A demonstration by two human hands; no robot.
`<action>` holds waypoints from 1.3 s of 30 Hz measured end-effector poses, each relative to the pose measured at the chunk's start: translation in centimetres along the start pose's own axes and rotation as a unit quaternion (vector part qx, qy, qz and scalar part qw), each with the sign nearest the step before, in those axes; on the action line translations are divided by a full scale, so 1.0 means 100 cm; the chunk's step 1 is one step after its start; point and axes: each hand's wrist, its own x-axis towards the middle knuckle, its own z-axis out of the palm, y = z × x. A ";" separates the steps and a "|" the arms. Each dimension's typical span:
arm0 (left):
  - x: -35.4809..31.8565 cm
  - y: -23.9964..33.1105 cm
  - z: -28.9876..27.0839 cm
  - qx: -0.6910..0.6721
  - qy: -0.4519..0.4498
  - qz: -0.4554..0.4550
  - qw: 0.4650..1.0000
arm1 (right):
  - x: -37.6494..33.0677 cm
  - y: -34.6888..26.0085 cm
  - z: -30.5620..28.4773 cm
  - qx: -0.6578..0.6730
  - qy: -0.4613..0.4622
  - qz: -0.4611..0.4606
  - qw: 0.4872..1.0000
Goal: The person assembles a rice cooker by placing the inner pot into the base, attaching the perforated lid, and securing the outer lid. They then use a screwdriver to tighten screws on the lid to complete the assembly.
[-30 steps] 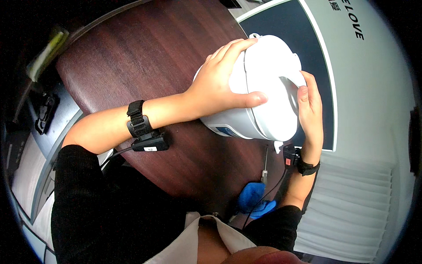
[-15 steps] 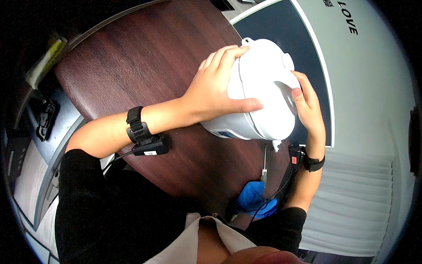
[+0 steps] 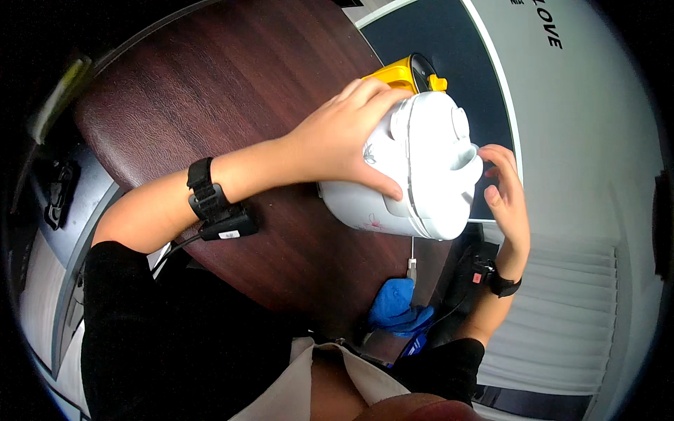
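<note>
A white lidded pot [image 3: 365, 205], which looks like a small rice cooker with a flower print, is tilted on its side with its lid [image 3: 442, 203] facing right. My left hand [image 3: 354, 137] is wrapped over its body, thumb near the lid's seam and fingers reaching round the far side. Just right of the raised spout-like part or handle on the lid, my right hand [image 3: 509, 196] is open with bent, spread fingers. Whether its fingertips brush the lid is hard to tell. A yellow and black object with a handle [image 3: 400, 74] shows partly behind the pot.
The dark brown table [image 3: 232, 91] lies beneath. Near its right edge are a thin-shafted tool [image 3: 412, 269], like a screwdriver, and a blue cloth [image 3: 393, 305]. A white-framed dark panel [image 3: 456, 42] stands beyond. Cables run from the black wrist straps [image 3: 201, 189].
The pot has turned and come slightly nearer, so its flower print now shows. My right hand has let go of the lid's handle. The yellow object has come into sight behind.
</note>
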 end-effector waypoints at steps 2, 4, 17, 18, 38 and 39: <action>-0.001 -0.004 0.003 -0.002 -0.029 -0.031 0.999 | -0.001 -0.006 0.008 -0.084 0.056 -0.040 0.994; -0.001 -0.004 0.007 -0.052 -0.072 -0.051 0.995 | 0.005 -0.006 0.012 -0.140 0.084 -0.070 0.984; -0.003 -0.001 0.016 -0.051 -0.104 -0.056 0.992 | 0.034 -0.022 0.034 0.008 0.100 -0.044 0.994; -0.003 -0.001 0.017 -0.050 -0.099 -0.053 0.992 | 0.033 -0.023 0.035 0.009 0.095 -0.039 0.995; -0.003 -0.001 0.025 -0.053 -0.085 -0.044 0.994 | 0.036 -0.032 0.031 -0.036 0.065 -0.005 0.997; -0.003 0.000 0.024 -0.050 -0.085 -0.045 0.994 | 0.034 -0.032 0.031 -0.036 0.064 0.002 0.997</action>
